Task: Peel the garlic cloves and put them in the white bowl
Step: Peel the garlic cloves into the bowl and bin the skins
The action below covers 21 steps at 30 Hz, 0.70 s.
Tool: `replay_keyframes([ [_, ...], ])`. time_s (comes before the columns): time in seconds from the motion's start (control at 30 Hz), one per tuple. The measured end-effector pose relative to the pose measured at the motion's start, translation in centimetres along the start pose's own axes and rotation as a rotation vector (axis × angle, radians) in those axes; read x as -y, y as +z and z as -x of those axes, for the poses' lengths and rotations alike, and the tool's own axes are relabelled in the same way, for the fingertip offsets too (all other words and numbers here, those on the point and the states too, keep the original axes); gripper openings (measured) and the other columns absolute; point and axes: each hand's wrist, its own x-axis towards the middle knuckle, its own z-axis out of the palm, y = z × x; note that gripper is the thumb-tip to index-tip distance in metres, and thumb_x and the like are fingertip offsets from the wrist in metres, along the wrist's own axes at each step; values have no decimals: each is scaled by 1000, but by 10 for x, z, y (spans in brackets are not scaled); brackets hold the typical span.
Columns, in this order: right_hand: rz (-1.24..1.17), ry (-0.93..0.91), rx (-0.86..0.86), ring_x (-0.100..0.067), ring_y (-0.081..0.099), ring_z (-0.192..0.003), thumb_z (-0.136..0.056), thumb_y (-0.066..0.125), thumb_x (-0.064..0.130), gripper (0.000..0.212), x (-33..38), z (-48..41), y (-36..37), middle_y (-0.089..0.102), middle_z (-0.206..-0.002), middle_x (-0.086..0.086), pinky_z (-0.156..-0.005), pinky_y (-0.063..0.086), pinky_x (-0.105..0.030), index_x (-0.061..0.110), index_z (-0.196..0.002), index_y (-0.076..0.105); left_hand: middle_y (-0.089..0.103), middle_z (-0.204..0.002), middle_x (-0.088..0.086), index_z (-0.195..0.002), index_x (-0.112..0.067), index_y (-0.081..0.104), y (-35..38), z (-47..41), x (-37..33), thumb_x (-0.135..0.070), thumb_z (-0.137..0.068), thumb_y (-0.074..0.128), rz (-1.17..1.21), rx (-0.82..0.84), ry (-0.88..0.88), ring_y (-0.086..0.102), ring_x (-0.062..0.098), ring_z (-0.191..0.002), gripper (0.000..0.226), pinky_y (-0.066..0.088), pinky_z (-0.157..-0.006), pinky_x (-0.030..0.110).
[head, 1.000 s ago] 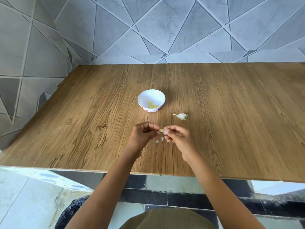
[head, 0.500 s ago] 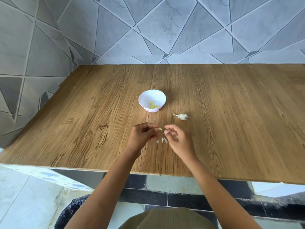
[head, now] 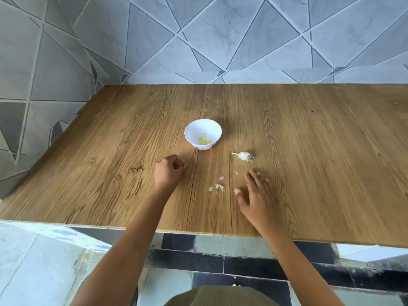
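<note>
At a wood-grain desk [head: 309,151] set against a grey tiled wall [head: 220,40], a person works at a garlic-peeling job that appears partly done. Left of centre, the left hand [head: 169,173] is curled. Its grip is closed in a pinch on a small pale piece at the fingertips, which looks like a garlic clove [head: 185,165]; it is too small to tell whether it is fully bare of skin. The hand sits below and to the left of the white bowl [head: 187,131], not yet over the rim. The bowl, near the centre of the frame, already holds a small heap of yellowish peeled cloves [head: 205,141], so several cloves seem finished. Below and right of the bowl, papery skin scraps [head: 219,186] lie scattered on the wood between the two hands. Right of the bowl and apart from it lies what remains of the garlic bulb [head: 244,156], white, with a stem stub and roots. How many cloves it carries cannot be told. Lower right of centre, the right hand [head: 258,195] is spread flat near the scraps, its grip open and holding nothing. Whether it touches the wood is unclear. What looks left is dropping the pinched clove into the bowl, then peeling whatever the bulb has to give.
</note>
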Motion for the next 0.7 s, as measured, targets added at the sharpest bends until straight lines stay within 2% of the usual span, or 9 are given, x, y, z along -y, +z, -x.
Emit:
replay_keyframes([
  [0.17,-22,0,-6,-30,33,-138,-89,21,53,73,-1,0,1,39,-146,-15,-114,15,-41,3,-137,46,71,-91,4,-87,-7,72,6,8,-16,3,-81,60,-58,16,211,61,14,-75,17,50,-73,26],
  [0.3,-51,2,-6,-28,32,-139,-89,23,52,73,0,2,-2,39,-147,-14,-114,13,-39,3,-137,45,72,-102,6,-100,-7,73,30,14,-52,11,-81,48,-146,284,520,66,22,-88,36,51,-76,29],
  [0.37,-67,11,-24,-28,35,-137,-93,34,46,64,1,3,-4,42,-145,-15,-113,15,-38,1,-136,46,71,-102,6,-101,-9,73,44,14,-67,14,-76,44,-202,418,623,65,23,-90,45,48,-72,28],
  [0.43,-93,20,-35,-27,34,-138,-95,47,34,53,1,4,-6,41,-145,-14,-114,14,-36,2,-137,45,70,-105,6,-101,-7,72,55,10,-74,15,-72,43,-263,529,673,64,24,-94,47,42,-71,23],
  [0.53,-106,2,-50,-24,30,-140,-96,50,29,52,0,5,-8,38,-148,-12,-114,10,-33,4,-140,41,66,-113,5,-106,-6,70,60,6,-75,16,-70,48,-349,591,708,62,23,-100,47,41,-72,23],
  [0.7,-129,-5,-51,-21,22,-143,-97,46,30,54,0,3,-8,32,-151,-9,-114,2,-28,6,-144,35,69,-96,7,-98,-6,73,41,12,-57,14,-74,54,-289,597,781,65,22,-84,37,49,-71,29],
])
